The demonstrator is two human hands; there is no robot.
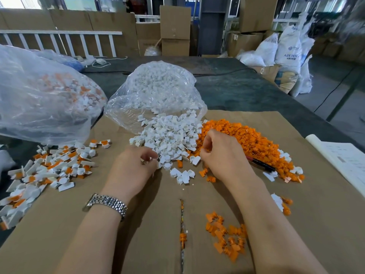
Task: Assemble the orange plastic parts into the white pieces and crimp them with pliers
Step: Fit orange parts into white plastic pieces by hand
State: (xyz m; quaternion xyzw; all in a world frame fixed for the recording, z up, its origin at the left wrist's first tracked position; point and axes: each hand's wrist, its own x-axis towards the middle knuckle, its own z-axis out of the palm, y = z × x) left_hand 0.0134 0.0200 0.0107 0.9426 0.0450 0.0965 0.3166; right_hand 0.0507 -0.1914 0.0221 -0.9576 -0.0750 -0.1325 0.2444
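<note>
— A warehouse floor, boxes and sacks stacked at the back, and a dark table with a sheet of cardboard [138,224] laid over its near part. How far along does the work look?

— Partly done, I judge. On the left a spread of finished pieces [49,171] lies white with orange set in, and the clear bag [39,95] behind them seems to hold more of the same.

— And what is left?

— A great deal. The white pieces [169,139] spill out of an open bag [156,89] in the middle, and the orange parts [250,143] lie heaped just to the right, touching that pile. A smaller scatter of orange [227,240] sits near, by the right forearm.

— The hands?

— Both curled at the near edge of the piles. The left hand [134,169] pinches something small and white at its fingertips; the right hand [221,155] has fingers drawn in, but what it grasps I cannot tell.

— The pliers?

— A dark, red-tipped handle [260,163] shows just right of the right hand — likely them, lying unused.
</note>
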